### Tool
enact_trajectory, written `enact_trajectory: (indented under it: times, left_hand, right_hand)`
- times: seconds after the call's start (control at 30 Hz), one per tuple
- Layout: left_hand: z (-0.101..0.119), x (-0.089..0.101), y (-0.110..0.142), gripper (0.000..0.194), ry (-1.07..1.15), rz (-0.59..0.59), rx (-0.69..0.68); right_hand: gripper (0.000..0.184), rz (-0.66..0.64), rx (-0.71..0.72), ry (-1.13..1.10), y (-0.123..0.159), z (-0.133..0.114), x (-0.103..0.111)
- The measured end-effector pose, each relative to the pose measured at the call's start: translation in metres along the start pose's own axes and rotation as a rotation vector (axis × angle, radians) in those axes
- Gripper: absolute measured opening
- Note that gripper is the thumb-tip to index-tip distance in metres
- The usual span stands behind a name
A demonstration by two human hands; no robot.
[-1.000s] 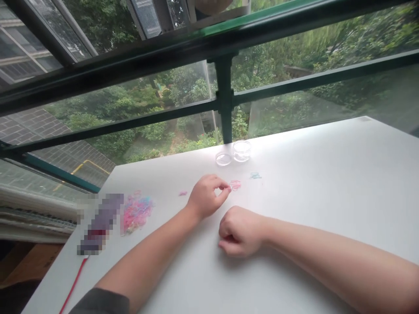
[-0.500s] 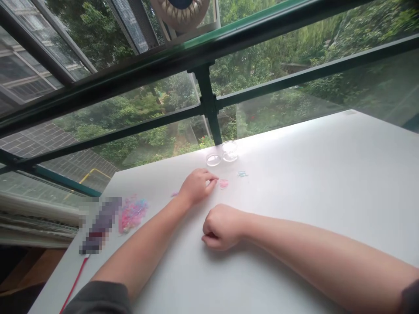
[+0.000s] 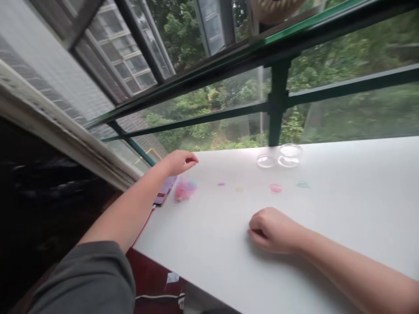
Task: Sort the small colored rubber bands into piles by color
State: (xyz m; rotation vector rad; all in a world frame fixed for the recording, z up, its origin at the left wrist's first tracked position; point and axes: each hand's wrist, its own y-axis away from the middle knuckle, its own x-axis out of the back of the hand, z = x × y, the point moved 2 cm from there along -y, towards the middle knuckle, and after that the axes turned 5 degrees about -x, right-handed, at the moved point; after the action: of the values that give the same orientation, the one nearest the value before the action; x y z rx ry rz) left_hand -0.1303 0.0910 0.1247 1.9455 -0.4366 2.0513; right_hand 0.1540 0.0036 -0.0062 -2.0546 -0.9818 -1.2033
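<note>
My left hand [image 3: 178,161] hovers above the white table's [image 3: 327,209] far left corner, fingers curled loosely, just over a blurred heap of pink and blue rubber bands [image 3: 184,190]. Whether it holds anything I cannot make out. My right hand [image 3: 273,229] rests on the table as a closed fist. Small sorted clusters lie in a row: purple [image 3: 221,184], yellowish [image 3: 240,189], pink [image 3: 275,188] and blue [image 3: 303,185].
Two small clear round dishes [image 3: 266,161] [image 3: 290,155] stand near the window edge. A purple object [image 3: 165,191] with a red cord lies at the table's left edge. Dark window rails run behind; a drop lies left of the table.
My left hand left the pink cluster and swung left toward the mixed heap. The camera turned left. My right fist stayed in place.
</note>
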Motion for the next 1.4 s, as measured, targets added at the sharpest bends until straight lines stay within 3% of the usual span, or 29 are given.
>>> enact_trajectory:
  times: [0.1,0.17,0.27,0.37,0.57,0.73,0.9,1.13,1.4]
  left_hand:
    - [-0.036,0.022,0.025,0.029,-0.104,-0.092,0.180]
    - [-0.046,0.023,0.040,0.037,-0.126,-0.197,0.219]
    - [-0.044,0.005,0.060,0.067,-0.138,-0.338,0.194]
    - [-0.032,-0.026,0.078,0.085,-0.117,-0.355,0.168]
    - [-0.009,-0.088,0.096,0.071,-0.086,-0.086,0.069]
    - [-0.015,-0.118,0.084,0.068,-0.054,0.127,0.181]
    - [-0.027,-0.126,0.062,0.058,0.017,0.196,0.172]
    - [-0.045,-0.131,0.032,0.029,0.096,0.360,0.186]
    - [-0.055,-0.135,0.012,0.023,0.093,0.404,0.201]
  right_hand:
    - [0.025,-0.017,0.004,-0.004,0.000,0.005,-0.004]
    - [0.026,-0.024,-0.009,-0.022,0.001,0.007,-0.006]
    - [0.028,-0.023,-0.024,-0.035,0.002,0.008,-0.007]
    - [0.030,-0.016,-0.032,-0.036,0.002,0.009,-0.007]
    - [0.029,-0.008,-0.051,-0.025,0.001,0.006,-0.005]
    - [0.028,0.023,-0.060,-0.052,0.000,0.003,-0.001]
    - [0.028,0.008,-0.068,-0.070,0.000,0.002,0.001]
    - [0.029,-0.018,-0.092,-0.102,0.001,0.002,0.002]
    - [0.029,-0.077,-0.106,-0.118,0.003,0.005,-0.001]
